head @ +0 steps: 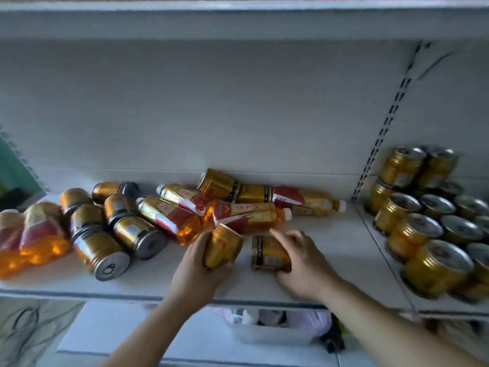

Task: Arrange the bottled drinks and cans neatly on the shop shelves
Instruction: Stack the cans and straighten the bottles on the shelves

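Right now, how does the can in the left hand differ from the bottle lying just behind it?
The can is short and gold metal. The bottle is longer, clear plastic, with a red-and-gold label and a white cap. The left hand grips the can at a tilt, while the bottle lies on its side on the shelf with no hand gripping it. Both are gold-toned drinks in the same shelf bay.

I'm in a shop: white metal shelving (pixel 344 247) with a slotted upright (pixel 391 120) at two o'clock, many identical gold cans (pixel 408 234) stacked at three (one brand, probably), orange bottled drinks (pixel 169 215) at ten.
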A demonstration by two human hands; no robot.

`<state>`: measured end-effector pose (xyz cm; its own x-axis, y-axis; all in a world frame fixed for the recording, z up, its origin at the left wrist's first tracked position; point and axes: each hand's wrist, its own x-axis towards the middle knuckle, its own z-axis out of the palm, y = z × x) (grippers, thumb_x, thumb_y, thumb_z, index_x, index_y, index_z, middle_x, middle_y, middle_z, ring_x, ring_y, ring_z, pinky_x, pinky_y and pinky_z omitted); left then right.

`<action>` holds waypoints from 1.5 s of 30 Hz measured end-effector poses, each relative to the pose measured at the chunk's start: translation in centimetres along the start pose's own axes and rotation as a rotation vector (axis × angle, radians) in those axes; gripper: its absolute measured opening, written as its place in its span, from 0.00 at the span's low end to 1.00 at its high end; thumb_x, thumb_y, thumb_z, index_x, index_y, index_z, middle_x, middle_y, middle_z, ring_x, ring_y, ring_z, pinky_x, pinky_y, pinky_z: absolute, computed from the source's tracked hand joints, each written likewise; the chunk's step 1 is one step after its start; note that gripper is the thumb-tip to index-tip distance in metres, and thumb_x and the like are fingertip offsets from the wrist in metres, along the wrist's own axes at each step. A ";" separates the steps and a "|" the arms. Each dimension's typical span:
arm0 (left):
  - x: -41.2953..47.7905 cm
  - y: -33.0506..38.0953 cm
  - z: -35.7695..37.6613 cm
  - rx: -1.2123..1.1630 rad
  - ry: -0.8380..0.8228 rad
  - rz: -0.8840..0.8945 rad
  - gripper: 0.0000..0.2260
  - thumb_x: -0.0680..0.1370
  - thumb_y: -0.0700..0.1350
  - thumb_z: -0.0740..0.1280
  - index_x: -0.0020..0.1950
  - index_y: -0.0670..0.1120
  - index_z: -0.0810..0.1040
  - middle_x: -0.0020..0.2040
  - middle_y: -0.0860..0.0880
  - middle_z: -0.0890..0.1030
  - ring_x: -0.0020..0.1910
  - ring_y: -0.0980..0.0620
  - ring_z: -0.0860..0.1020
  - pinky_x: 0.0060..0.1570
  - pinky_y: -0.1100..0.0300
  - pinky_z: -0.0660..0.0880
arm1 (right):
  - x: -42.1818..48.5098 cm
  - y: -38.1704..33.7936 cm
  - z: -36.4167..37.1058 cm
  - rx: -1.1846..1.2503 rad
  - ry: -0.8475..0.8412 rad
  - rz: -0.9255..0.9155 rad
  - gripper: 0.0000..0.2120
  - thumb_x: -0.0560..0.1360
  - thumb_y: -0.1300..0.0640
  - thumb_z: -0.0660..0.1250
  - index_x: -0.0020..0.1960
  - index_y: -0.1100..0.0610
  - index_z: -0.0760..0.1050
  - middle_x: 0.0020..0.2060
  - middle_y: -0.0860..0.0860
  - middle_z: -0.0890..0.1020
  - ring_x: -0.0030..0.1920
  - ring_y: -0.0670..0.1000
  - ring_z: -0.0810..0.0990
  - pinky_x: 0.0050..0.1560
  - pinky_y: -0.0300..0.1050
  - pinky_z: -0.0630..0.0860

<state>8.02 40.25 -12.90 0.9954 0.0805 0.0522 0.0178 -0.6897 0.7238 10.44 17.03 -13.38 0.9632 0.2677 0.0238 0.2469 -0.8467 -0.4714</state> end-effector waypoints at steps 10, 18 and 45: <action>-0.7 0.8 3.4 -0.355 -0.301 0.084 0.45 0.63 0.47 0.76 0.70 0.65 0.52 0.60 0.56 0.74 0.57 0.53 0.76 0.55 0.50 0.76 | -5.2 -0.9 -2.2 0.376 0.521 0.368 0.50 0.63 0.51 0.80 0.76 0.44 0.54 0.66 0.49 0.68 0.65 0.48 0.68 0.60 0.40 0.66; -0.7 1.8 3.0 -0.509 -0.290 0.074 0.35 0.64 0.32 0.76 0.57 0.60 0.64 0.52 0.57 0.75 0.50 0.61 0.76 0.43 0.65 0.73 | -3.3 -2.8 -0.8 0.578 0.426 0.388 0.39 0.67 0.55 0.77 0.72 0.43 0.61 0.63 0.50 0.68 0.64 0.51 0.71 0.56 0.38 0.68; -7.6 31.7 20.5 -0.850 -0.101 0.048 0.29 0.71 0.38 0.73 0.68 0.49 0.65 0.53 0.49 0.79 0.51 0.52 0.79 0.40 0.62 0.73 | -20.5 20.8 -25.8 0.871 0.757 0.218 0.19 0.68 0.63 0.76 0.49 0.47 0.72 0.44 0.44 0.80 0.42 0.40 0.80 0.40 0.36 0.74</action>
<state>3.00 3.04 -4.47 0.9976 -0.0275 0.0637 -0.0611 0.0863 0.9944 -1.43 -17.96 -0.93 0.8662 -0.4339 0.2478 0.1956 -0.1620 -0.9672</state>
